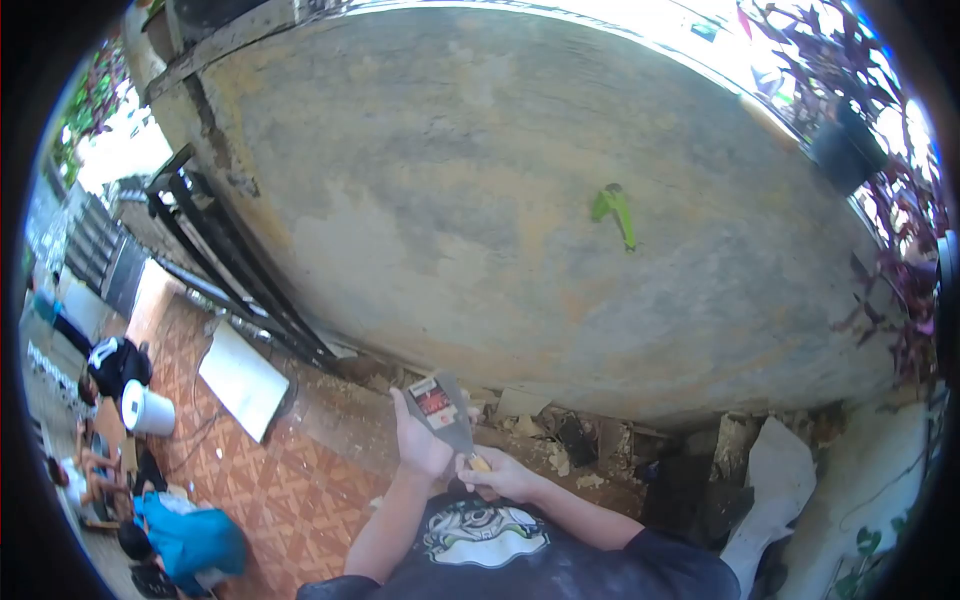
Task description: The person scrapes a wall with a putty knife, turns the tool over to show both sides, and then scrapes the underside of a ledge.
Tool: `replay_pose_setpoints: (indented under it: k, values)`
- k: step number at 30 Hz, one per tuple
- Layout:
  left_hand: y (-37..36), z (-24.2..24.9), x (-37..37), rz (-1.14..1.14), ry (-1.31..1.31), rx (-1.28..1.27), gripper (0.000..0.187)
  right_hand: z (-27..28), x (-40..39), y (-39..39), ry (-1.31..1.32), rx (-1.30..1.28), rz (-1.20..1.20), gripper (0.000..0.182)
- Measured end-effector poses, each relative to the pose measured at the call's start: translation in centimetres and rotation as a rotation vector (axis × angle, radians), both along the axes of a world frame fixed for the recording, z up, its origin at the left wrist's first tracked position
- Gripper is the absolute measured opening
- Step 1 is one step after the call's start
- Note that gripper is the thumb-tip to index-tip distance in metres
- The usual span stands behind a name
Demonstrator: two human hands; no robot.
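A putty knife (458, 436) with a broad grey blade and a wooden handle is held in front of my chest. A red and white label is stuck on its blade. My right hand (508, 476) grips the handle, fingers wrapped round it. My left hand (426, 448) holds the blade from behind, its thumb along the left edge and fingertips showing at the right edge. Beyond both hands rises a worn plastered wall (450, 220), with a bright green strip-like object (619, 217) on its surface.
Rubble and debris (560, 440) lie along the wall's foot. Black metal bars (235, 275) lean at the left, near a white panel (243, 380) on the tiled floor (300, 500). A white bucket (148, 409) and several people are further left. A pale sheet (775, 480) stands at the right.
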State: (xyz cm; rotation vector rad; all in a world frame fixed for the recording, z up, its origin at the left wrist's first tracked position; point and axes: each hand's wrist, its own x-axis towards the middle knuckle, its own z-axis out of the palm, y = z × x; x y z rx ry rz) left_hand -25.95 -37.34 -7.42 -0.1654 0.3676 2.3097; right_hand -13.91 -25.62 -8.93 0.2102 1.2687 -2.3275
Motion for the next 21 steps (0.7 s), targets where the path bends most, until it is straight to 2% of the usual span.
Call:
replay_pose_setpoints:
  k: [1, 2, 3, 4, 5, 6, 8, 10, 12, 13, 15, 16, 17, 18, 19, 21]
  values:
    - [0.5, 1.0, -0.6, 0.054, -0.013, -0.005, 0.068, 0.3, -0.5, 0.5, -0.012, -0.004, 0.030, 0.014]
    - [0.8, 1.7, -1.2, 0.147, 0.091, -0.031, 0.048, 0.8, -1.3, 1.1, 0.023, -0.035, 0.023, 0.014]
    - [1.6, 2.7, -2.0, 0.177, 0.088, -0.035, 0.048, 1.3, -2.1, 1.8, 0.060, -0.067, 0.014, 0.016]
    - [2.8, 4.4, -2.6, 0.446, 0.391, -0.394, 0.039, 2.3, -2.7, 2.4, 0.102, 0.013, -0.010, 0.024]
    - [3.9, 6.0, -3.3, 0.701, 0.689, -0.764, 0.031, 2.6, -3.2, 3.0, 0.096, 0.009, 0.011, 0.024]
    - [4.8, 7.3, -4.1, 0.715, 0.680, -0.773, 0.031, 2.9, -3.6, 3.6, 0.161, -0.025, -0.042, 0.030]
    - [6.3, 10.0, -5.5, 1.248, 1.429, -1.068, 0.026, 2.6, -4.3, 5.2, 0.249, -0.088, -0.072, 0.046]
    - [7.4, 13.2, -6.4, 1.187, 2.036, -1.058, 0.020, 3.4, -5.3, 6.4, 0.257, -0.066, -0.113, 0.043]
    - [10.4, 14.9, -6.6, 1.111, 2.340, -0.743, 0.023, 4.3, -6.3, 7.8, 0.309, 0.049, -0.188, 0.032]
    - [12.3, 15.5, -7.0, 1.086, 2.473, -0.567, 0.016, 4.5, -7.2, 8.5, 0.304, 0.054, -0.175, 0.032]
    - [15.0, 17.0, -7.8, 0.961, 2.775, -0.396, 0.009, 5.0, -9.0, 9.8, 1.029, 0.859, -0.340, 0.027]
    - [16.3, 17.1, -8.5, 0.972, 2.762, -0.421, 0.009, 5.8, -9.3, 10.8, 0.789, 0.463, -0.185, 0.029]
    - [17.4, 17.0, -9.2, 0.883, 2.784, -0.327, 0.011, 6.5, -9.8, 11.7, 0.784, 0.465, -0.165, 0.029]
    - [18.2, 17.0, -10.0, 0.789, 2.803, -0.228, 0.016, 7.2, -10.2, 12.4, 0.621, 0.208, -0.233, 0.029]
    - [18.7, 17.4, -10.8, 0.788, 2.797, -0.238, 0.016, 7.8, -10.8, 12.9, 0.451, -0.047, -0.305, 0.030]
    - [19.6, 18.9, -12.5, 0.687, 2.832, -0.266, 0.024, 10.0, -12.3, 14.1, 0.463, -0.033, -0.314, 0.032]
